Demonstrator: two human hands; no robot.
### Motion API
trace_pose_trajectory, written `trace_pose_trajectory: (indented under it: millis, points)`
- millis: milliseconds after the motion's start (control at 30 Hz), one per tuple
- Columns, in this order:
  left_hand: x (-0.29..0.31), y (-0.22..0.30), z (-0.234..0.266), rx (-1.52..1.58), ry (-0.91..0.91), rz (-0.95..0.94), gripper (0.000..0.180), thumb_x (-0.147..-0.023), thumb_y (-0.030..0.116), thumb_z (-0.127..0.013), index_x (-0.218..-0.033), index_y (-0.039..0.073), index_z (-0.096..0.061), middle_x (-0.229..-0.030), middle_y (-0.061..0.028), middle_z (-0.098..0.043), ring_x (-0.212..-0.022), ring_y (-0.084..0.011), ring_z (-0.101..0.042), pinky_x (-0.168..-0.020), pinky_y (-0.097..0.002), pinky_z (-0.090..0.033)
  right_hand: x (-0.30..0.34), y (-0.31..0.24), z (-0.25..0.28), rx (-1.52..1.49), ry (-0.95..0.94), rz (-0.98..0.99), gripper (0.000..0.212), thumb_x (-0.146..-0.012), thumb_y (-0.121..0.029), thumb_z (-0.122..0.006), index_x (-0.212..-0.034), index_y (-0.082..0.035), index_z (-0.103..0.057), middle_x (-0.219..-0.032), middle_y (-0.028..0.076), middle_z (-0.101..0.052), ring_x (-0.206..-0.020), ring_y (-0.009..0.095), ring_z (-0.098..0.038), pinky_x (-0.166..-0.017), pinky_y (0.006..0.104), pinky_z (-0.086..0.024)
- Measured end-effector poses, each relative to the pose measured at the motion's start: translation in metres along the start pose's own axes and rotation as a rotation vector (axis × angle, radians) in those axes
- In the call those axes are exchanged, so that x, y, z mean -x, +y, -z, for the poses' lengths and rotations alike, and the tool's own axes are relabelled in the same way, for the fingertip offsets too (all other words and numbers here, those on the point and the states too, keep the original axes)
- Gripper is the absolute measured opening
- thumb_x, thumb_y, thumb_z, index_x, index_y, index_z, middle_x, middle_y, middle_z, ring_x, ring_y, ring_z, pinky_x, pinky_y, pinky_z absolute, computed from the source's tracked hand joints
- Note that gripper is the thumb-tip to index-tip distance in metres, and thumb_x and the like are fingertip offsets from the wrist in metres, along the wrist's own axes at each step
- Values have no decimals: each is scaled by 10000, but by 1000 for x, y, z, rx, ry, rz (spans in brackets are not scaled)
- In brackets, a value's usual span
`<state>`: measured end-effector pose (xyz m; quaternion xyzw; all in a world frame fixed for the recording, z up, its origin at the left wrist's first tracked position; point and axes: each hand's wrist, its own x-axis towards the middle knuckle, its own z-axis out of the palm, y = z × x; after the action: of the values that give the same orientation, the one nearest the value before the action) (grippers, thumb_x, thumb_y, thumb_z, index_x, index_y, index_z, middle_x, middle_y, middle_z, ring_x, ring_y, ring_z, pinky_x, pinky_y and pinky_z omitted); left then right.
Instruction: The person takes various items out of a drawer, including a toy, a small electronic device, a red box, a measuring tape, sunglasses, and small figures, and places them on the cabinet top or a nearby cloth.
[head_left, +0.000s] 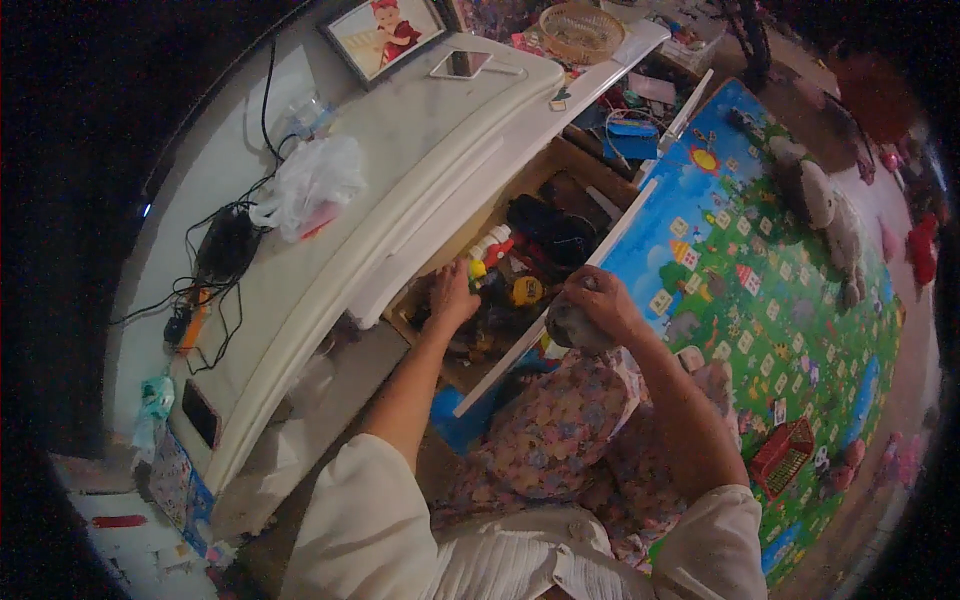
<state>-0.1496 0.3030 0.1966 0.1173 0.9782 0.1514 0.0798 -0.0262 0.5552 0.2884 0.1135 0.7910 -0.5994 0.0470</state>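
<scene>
Drawer, head view: pulled out from under the white tabletop; every place below is read from it.
Left hand: inside the drawer, toward its cabinet side, reaching down; you have the fingers bent together beside the yellow-green item. Whether they pinch it, you cannot tell.
Yellow-green item: in the drawer, at your left fingertips. Long axis and facing: too small to settle.
Right hand: just outside the drawer's front board; your fingers are curled down over the rounded grey thing.
Rounded grey thing: under your right palm, outside the drawer and above your lap. Bulk points down from the grip, toward you; nearly as wide as long, so no sure long axis.
Reason for the hold: probably kept beyond the front board so the drawer's contents stay uncovered for your left hand.
Yellow round item: in the drawer, between your two hands.
Dark bundle: in the drawer's farther part, beyond the yellow round item; perhaps put there as soft bulk, leaving small pieces nearer you.
Play mat: on the floor, to the drawer's right.
</scene>
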Motion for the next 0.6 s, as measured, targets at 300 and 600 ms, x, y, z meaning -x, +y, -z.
trace_pose_trajectory:
  millis: [300,600]
  points:
    - [-24,-29,-26,157,-71,25,617,-636,188,-726,-1164,52,-437,-1082,-220,-548,-1064,-373,-504,-873,-436,-430,1,1,-6,63,-8,37,266,-800,-261,-613,-950,-43,-639,-896,127,-641,-817,217,-598,-766,322,-467]
    - [29,10,57,978,147,37,403,-824,331,-601,-1086,54,-470,-995,-105,-578,-930,-239,-585,-796,-364,-457,-6,-10,8,-468,59,-139,349,-853,-328,-549,-1024,-26,-592,-911,119,-634,-828,248,-601,-770,355,-486]
